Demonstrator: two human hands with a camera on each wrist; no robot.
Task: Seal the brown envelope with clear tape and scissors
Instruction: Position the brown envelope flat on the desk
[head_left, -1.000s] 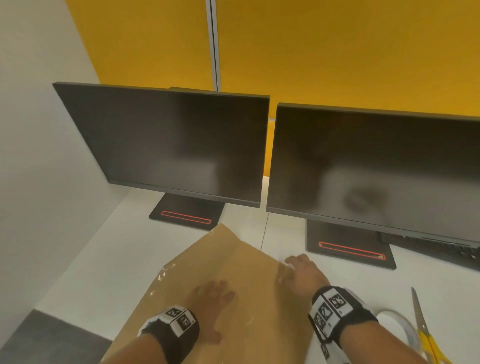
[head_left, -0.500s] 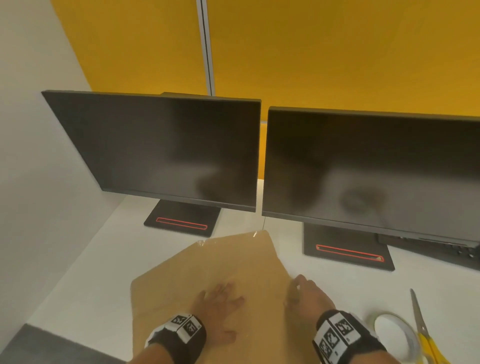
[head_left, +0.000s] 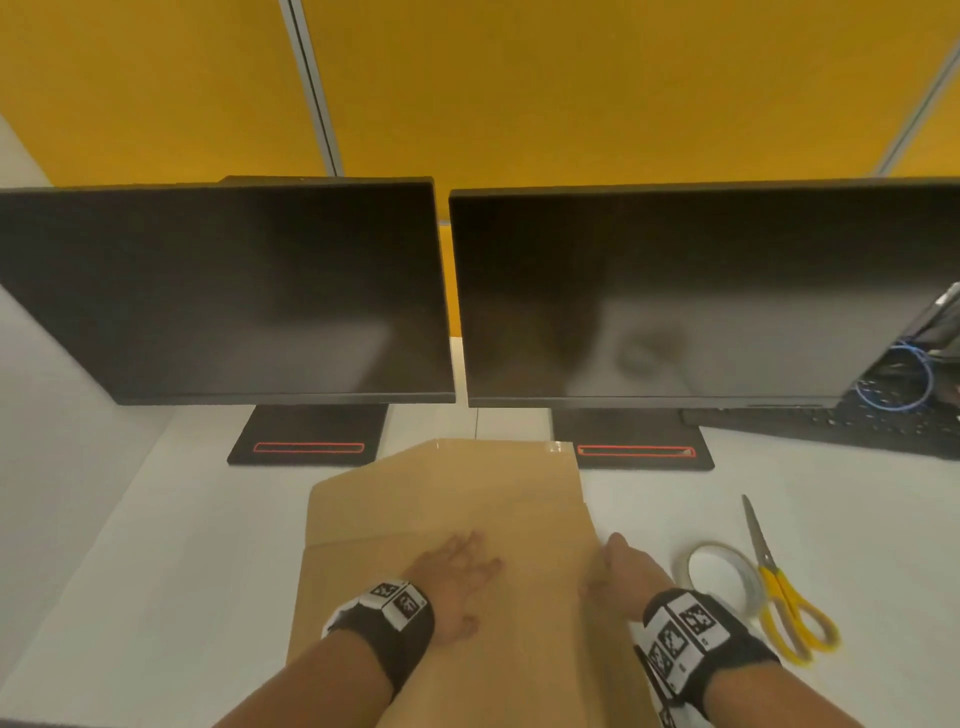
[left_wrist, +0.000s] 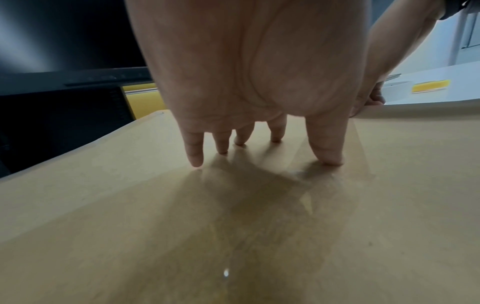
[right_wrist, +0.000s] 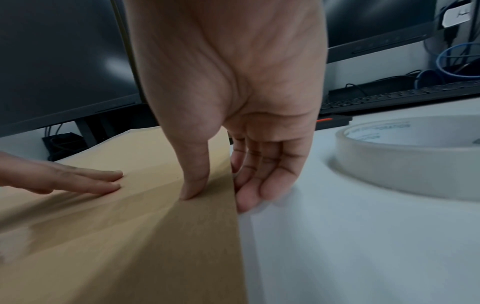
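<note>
The brown envelope (head_left: 447, 525) lies flat on the white table (head_left: 779, 509), in front of two dark monitors (head_left: 228, 291), its flap end pointing toward the monitor stands and a shiny strip of tape showing at its far edge. The left hand (head_left: 452, 582) rests palm-down near the envelope's middle, fingers (left_wrist: 194, 150) straight and spread, their tips pressing on the paper; its grip holds nothing. The right hand (head_left: 621, 571) is at the envelope's right edge: in the right wrist view the thumb (right_wrist: 194, 181) presses on top of the paper while the other fingers (right_wrist: 257, 185) curl down just beside the edge, against the table (whether they reach under the paper I cannot tell), so the grip is a narrow pinch at that edge. The tape roll (head_left: 722, 574) lies flat on the table just right of the right hand, and the scissors (head_left: 779, 587) with yellow handles lie touching or nearly touching the roll's right side, blades pointing away from the person. A black keyboard (head_left: 831, 426) sits far right, below the right monitor.
</note>
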